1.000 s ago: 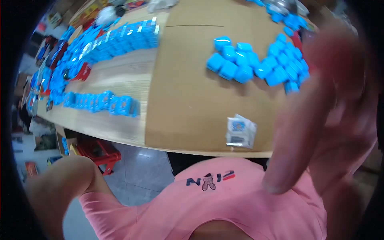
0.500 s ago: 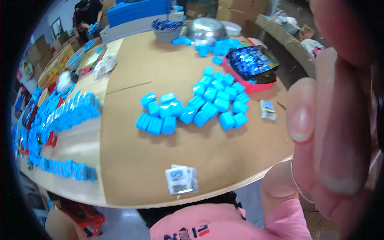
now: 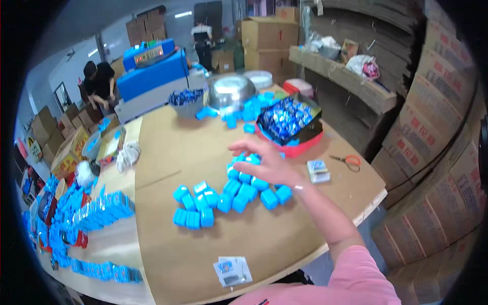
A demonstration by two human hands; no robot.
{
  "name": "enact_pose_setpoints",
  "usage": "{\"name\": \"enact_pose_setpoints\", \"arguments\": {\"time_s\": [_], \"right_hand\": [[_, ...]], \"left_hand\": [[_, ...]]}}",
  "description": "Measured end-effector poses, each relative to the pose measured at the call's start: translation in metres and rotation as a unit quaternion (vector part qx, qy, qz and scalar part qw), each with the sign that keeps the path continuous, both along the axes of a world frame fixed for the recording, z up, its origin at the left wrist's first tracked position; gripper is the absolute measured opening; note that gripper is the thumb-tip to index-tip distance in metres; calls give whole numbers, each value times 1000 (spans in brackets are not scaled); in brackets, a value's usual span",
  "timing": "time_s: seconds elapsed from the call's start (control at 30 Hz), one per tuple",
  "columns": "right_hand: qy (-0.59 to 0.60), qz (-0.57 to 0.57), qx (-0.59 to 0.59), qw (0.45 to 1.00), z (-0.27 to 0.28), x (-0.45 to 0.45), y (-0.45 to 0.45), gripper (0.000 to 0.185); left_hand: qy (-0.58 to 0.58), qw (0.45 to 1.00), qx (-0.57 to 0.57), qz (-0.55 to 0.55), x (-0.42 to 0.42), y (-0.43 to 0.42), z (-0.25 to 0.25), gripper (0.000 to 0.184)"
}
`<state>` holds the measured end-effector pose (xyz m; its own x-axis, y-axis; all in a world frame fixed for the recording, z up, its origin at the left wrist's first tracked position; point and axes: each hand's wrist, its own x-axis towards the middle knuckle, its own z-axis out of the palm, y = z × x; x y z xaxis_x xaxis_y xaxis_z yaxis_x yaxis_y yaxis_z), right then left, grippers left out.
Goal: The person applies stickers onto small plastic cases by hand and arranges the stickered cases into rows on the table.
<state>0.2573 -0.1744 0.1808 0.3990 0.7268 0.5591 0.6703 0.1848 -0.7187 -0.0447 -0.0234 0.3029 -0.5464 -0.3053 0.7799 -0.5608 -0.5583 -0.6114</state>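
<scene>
My right hand [image 3: 267,161] reaches in from the right over a cluster of small shiny blue wrapped blocks [image 3: 239,195] on the brown table board. Its fingers are apart, with nothing visible in them, and it hides some of the blocks. I cannot tell whether the fingertips touch any. A second group of blue blocks [image 3: 193,217] lies just left of the cluster. Two printed cards [image 3: 233,270] rest near the front edge. A small stack of cards [image 3: 318,172] and orange-handled scissors [image 3: 347,161] lie to the right. My left hand is out of view.
A red tray [image 3: 305,148] carries a black box of blue foil packets [image 3: 287,119]. Behind stand a metal bowl [image 3: 231,91] and a grey tub [image 3: 187,104]. Rows of blue packs [image 3: 104,209] fill the left side. Cartons [image 3: 432,117] line the right. Two people stand at the back.
My right hand has moved from close before the camera at the right to over the blue blocks, its fingers now spread. The view has tilted up and swung right, bringing the scissors into sight.
</scene>
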Motion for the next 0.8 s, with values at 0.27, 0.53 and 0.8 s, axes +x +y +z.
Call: {"name": "enact_pose_setpoints", "arguments": {"time_s": [0.27, 0.53, 0.8], "right_hand": [[-300, -182, -176, 920, -188, 211, 72, 56], [-163, -134, -350, 913, -168, 152, 78, 62], [-287, -181, -205, 918, -170, 142, 16, 47]], "left_hand": [[-111, 990, 41, 73, 10, 14, 9, 76], [-115, 986, 9, 121, 36, 44, -21, 75], [-56, 980, -24, 190, 8, 48, -51, 74]]}}
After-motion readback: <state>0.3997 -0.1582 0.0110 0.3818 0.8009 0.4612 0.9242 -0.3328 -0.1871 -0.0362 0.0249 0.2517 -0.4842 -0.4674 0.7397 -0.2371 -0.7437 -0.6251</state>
